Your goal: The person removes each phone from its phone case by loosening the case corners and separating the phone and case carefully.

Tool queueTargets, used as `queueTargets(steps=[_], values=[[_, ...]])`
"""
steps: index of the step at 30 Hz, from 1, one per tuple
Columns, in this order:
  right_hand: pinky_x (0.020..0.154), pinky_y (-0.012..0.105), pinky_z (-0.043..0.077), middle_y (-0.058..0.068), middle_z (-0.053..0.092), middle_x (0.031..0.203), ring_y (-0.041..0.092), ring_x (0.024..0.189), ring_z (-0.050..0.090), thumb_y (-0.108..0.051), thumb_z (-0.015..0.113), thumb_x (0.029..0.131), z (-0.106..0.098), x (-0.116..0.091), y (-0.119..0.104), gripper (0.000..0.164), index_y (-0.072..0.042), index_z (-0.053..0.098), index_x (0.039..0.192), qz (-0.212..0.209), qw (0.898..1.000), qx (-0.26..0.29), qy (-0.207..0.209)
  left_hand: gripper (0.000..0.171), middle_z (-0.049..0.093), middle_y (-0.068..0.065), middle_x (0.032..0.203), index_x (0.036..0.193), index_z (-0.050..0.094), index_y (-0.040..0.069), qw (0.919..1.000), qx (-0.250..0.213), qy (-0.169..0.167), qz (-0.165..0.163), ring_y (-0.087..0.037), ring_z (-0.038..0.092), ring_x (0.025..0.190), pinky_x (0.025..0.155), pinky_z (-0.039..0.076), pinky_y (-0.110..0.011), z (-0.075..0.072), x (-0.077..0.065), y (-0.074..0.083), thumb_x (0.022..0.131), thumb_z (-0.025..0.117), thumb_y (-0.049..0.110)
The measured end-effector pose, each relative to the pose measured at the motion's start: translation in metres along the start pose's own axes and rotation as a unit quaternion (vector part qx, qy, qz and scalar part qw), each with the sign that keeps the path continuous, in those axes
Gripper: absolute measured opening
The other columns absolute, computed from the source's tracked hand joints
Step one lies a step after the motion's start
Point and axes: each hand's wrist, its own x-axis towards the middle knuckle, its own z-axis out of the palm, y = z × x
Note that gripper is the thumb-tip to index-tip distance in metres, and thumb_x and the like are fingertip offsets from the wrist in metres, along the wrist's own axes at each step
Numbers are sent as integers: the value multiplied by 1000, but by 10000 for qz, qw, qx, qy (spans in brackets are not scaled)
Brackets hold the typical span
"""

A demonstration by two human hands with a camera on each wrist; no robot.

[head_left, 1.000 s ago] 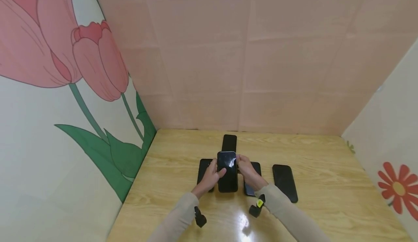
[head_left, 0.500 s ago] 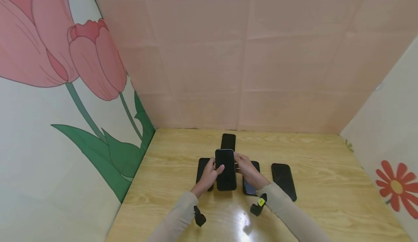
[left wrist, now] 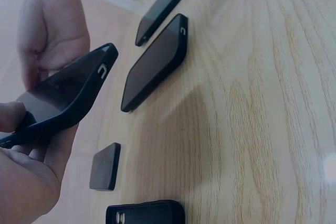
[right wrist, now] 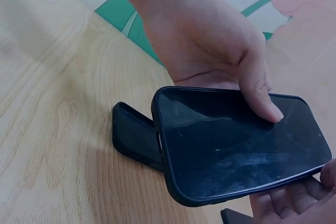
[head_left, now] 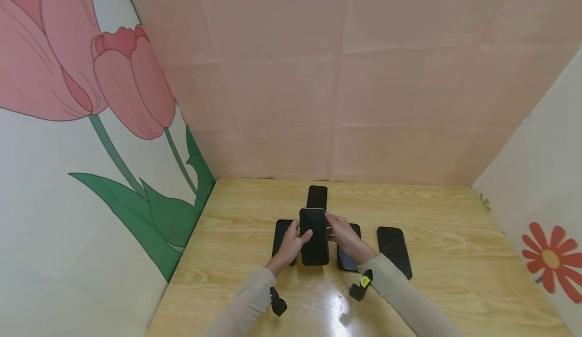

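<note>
Facing a pink wall [head_left: 409,99], above a light wooden table [head_left: 454,236]. Reaching in with two pale sleeves [head_left: 247,296], and with the left hand [head_left: 292,244] and the right hand [head_left: 344,236] brought near to each other. Grasping between both of them the held phone [head_left: 317,251], raised above the wood, with the dark screen turned up toward the head camera. At the left, supporting from behind with bent fingers and pressing the left thumb [right wrist: 260,82] on the glass, inside the long edge. At the opposite side, gripping by the upper right edge with curled right fingers [right wrist: 299,196], partly hidden behind the phone body. Compared with one second ago, showing no more the bright reflection on the upper screen; otherwise keeping nearly the same place between the same fingers. Can see also, on the table, a dark phone [head_left: 394,252] well to the right, a second phone [head_left: 347,262] partly covered by the right hand, a black case [right wrist: 131,137] beside the left hand, and a dark slab [head_left: 317,196] farther away. Lastly can notice a small black wrist camera [head_left: 278,302] under the left sleeve
</note>
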Motion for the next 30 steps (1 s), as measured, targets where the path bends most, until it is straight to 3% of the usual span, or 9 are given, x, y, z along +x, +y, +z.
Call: queueTargets(steps=[11, 17, 21, 24, 30], values=[[91, 49, 47, 14, 60, 107, 24, 92, 61, -30, 31, 110, 0, 0, 1, 46, 5, 53, 129, -19, 10000, -33, 15, 18, 65, -34, 87, 106, 46, -11, 10000, -24, 34, -18, -20, 60, 69, 61, 48, -30, 0, 0, 1, 100, 55, 3], [93, 48, 47, 15, 59, 109, 26, 96, 60, -30, 32, 110, 0, -2, 4, 46, 6, 53, 130, -35, 9998, -213, 27, 18, 61, -24, 77, 107, 46, -10, 9998, 115, 136, -96, -18, 53, 62, 56, 43, -27, 0, -1, 6, 100, 56, 4], [91, 48, 48, 16, 59, 109, 29, 97, 60, -28, 35, 110, -4, -3, 9, 43, 8, 55, 124, -64, 9995, -293, -42, 22, 64, -25, 85, 112, 47, -11, 9992, 157, 365, -64, -24, 59, 69, 59, 48, -31, -1, 1, 10, 100, 57, 5], [90, 48, 49, 16, 59, 110, 30, 97, 60, -27, 37, 109, -7, -3, 15, 42, 8, 57, 120, -89, 9995, -287, -122, 27, 67, -29, 97, 120, 48, -12, 9987, 148, 482, 49, -30, 66, 83, 70, 54, -35, -3, 3, 11, 100, 56, 4], [97, 57, 45, 19, 60, 115, 25, 96, 62, -28, 42, 108, -12, -5, 25, 47, 12, 52, 129, -104, 9984, -292, -470, 32, 66, -28, 101, 126, 44, -11, 9980, 37, 627, 51, -32, 65, 85, 69, 52, -36, -7, 7, 11, 101, 54, 5]])
